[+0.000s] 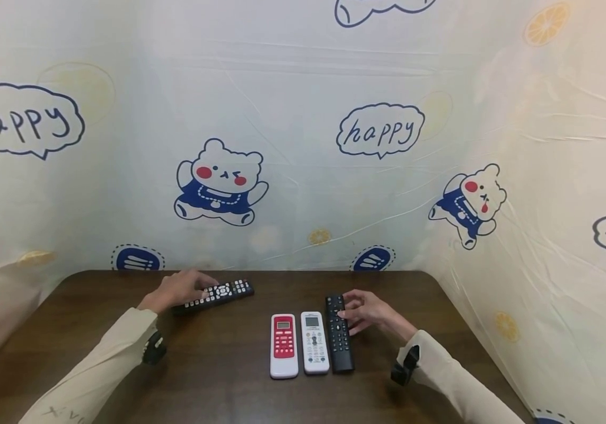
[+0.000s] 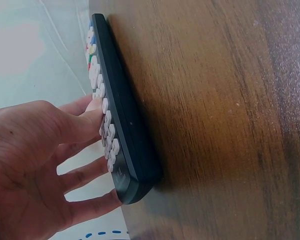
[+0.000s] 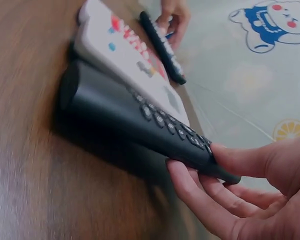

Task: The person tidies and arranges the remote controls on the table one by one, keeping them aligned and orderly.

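from my end i see four remotes on the worktop point(image 1: 212, 377). my left hand point(image 1: 176, 290) pinches the remote with white buttons point(image 1: 223, 290), thumb on its face and fingers along its far side; it lies at a slant near the far edge, towards the far left corner. my right hand point(image 1: 368, 314) grips the slim black remote point(image 1: 340, 338) by its upper end, thumb on the button face, fingertips at the side and underneath. that one is out towards the right edge, just beside the white remote point(image 1: 315, 344), with the red-and-white remote point(image 1: 284, 347) next along to the left.

i judge all four to be hard plastic: light, stiff, not very fragile, though the smooth casings could slip or swivel under an end grip. i'd take each by its long sides near the middle, keeping my thumbs off the soft-looking buttons.
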The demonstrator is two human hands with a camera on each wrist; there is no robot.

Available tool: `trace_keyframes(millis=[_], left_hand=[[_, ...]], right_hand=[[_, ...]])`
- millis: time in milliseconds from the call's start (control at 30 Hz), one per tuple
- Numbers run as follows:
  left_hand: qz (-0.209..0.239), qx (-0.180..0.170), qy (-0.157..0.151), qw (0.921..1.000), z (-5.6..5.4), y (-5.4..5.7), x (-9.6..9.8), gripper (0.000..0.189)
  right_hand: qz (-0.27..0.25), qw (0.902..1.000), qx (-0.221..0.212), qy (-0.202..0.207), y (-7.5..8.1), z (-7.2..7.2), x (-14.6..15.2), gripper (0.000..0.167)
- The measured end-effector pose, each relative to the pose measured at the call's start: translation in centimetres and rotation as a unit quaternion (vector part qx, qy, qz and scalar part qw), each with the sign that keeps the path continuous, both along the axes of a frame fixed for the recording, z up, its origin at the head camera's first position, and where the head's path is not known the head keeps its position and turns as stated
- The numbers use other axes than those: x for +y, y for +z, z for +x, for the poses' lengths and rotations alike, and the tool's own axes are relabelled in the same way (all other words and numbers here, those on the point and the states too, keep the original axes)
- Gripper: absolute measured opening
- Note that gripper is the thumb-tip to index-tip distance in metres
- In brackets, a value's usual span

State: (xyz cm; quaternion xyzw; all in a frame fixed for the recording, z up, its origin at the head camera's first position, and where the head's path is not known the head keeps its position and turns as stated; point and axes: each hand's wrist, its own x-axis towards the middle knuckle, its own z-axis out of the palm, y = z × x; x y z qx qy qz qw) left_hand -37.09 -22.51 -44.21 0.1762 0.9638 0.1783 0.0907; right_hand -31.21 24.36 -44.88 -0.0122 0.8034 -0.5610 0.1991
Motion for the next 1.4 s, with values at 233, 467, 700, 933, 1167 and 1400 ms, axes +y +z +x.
trace_keyframes(millis=[233,467,700,933,1167,1400], left_hand=[[-0.001,0.001,-0.001,1.0000,0.1,0.1,0.1,0.035],[0.001,-0.003,-0.003,1.0000,0.2,0.0,0.2,0.035],[0.000,0.003,-0.002,1.0000,0.1,0.1,0.2,0.035],[0.002,-0.004,0.002,1.0000,0.0,0.0,0.2,0.035],[0.005,0.018,-0.016,0.9997,0.0,0.1,-0.1,0.033],[0.009,-0.013,-0.012,0.9998,-0.2,0.4,-0.1,0.034]], right_hand=[[0.056,0.9977,0.036,-0.007,-0.8,0.3,-0.4,0.056],[0.103,0.9929,0.056,-0.020,-1.1,0.5,-1.0,0.048],[0.119,0.9912,0.046,-0.034,-0.9,0.4,-1.2,0.045],[0.122,0.9918,0.026,-0.027,-0.5,0.4,-1.1,0.046],[0.139,0.9899,0.022,-0.021,-0.3,0.1,-1.4,0.046],[0.154,0.9879,0.011,-0.021,-0.2,-0.1,-1.8,0.037]])
